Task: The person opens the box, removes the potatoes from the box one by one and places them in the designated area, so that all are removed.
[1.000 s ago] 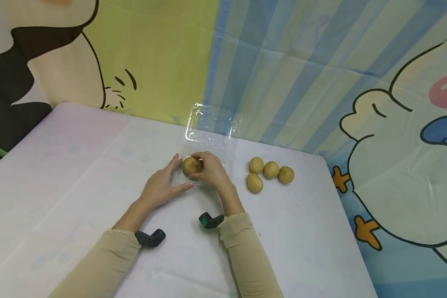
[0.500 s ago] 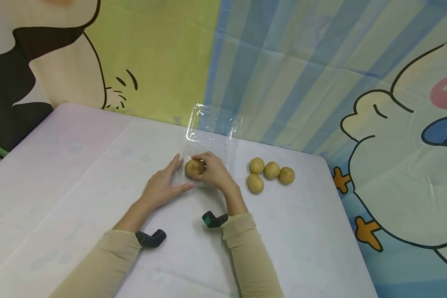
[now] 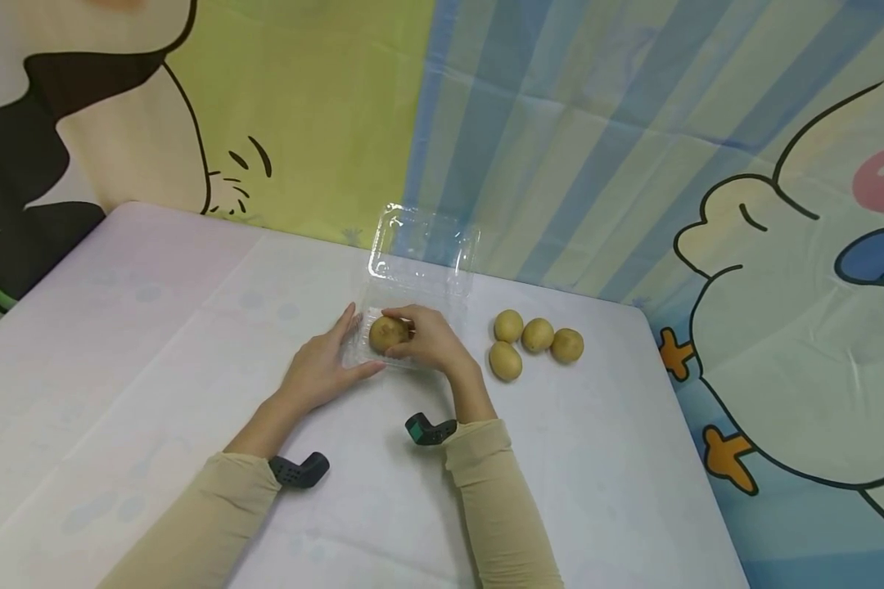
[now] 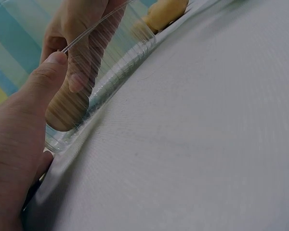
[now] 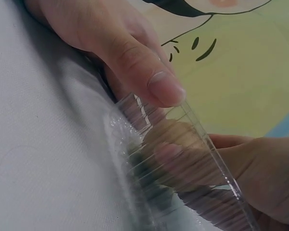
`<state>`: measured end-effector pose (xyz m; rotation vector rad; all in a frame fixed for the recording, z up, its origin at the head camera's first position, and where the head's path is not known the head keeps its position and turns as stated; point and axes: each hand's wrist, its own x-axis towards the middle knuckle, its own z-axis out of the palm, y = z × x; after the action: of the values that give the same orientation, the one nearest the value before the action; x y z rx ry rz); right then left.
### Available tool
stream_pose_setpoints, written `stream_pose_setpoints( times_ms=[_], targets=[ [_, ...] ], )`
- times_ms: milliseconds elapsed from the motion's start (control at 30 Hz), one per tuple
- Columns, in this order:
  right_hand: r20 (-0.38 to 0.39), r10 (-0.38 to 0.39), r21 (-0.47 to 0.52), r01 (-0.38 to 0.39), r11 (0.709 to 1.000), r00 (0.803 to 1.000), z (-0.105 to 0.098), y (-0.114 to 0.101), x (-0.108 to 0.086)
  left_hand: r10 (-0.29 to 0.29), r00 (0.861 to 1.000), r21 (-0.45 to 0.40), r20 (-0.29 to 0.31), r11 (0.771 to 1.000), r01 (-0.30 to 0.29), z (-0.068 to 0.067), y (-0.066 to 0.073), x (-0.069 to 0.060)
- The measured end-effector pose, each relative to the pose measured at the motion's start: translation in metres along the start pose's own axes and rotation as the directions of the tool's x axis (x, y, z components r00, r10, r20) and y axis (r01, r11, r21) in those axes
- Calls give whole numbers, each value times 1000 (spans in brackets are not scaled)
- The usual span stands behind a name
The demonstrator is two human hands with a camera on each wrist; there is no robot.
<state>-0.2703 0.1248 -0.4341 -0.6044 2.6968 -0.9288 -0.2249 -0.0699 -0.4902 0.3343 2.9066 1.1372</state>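
Observation:
A clear plastic clamshell box [image 3: 359, 353] stands on the table with its lid [image 3: 426, 237] raised at the back. My right hand [image 3: 429, 337] holds a potato [image 3: 387, 334] low inside the box, thumb on the near side and fingers beyond. Through the ribbed wall, the left wrist view shows this potato [image 4: 67, 108] near the base; whether it touches the bottom I cannot tell. My left hand [image 3: 321, 368] is spread around the box's near left corner, fingers straight. Its thumb [image 5: 167, 88] rests at the box's rim in the right wrist view.
To the right of the box several loose potatoes [image 3: 537, 335] lie close together on the white-covered table [image 3: 582, 458]. A printed cloth [image 3: 545, 147] hangs just behind the table's back edge. Each wrist wears a black camera [image 3: 299, 470].
My right hand has shifted slightly right within the box, with the potato in its grasp. The left hand stays at the corner, and the loose potatoes have not moved.

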Motion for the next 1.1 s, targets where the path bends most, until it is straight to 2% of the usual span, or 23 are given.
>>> stream_pose_setpoints(
  times_ms=[167, 567, 1100],
  targets=[
    [0, 24, 41, -24, 999, 1000, -2, 2, -1, -3, 1000, -2, 3, 1000, 3, -1, 1, 0],
    [-25, -22, 32, 23, 999, 999, -12, 2, -5, -16, 1000, -3, 14, 1000, 16, -2, 1, 1],
    [-131, -26, 108, 40, 993, 991, -36, 14, -26, -23, 1000, -11, 14, 1000, 23, 1, -1, 2]
  ],
)
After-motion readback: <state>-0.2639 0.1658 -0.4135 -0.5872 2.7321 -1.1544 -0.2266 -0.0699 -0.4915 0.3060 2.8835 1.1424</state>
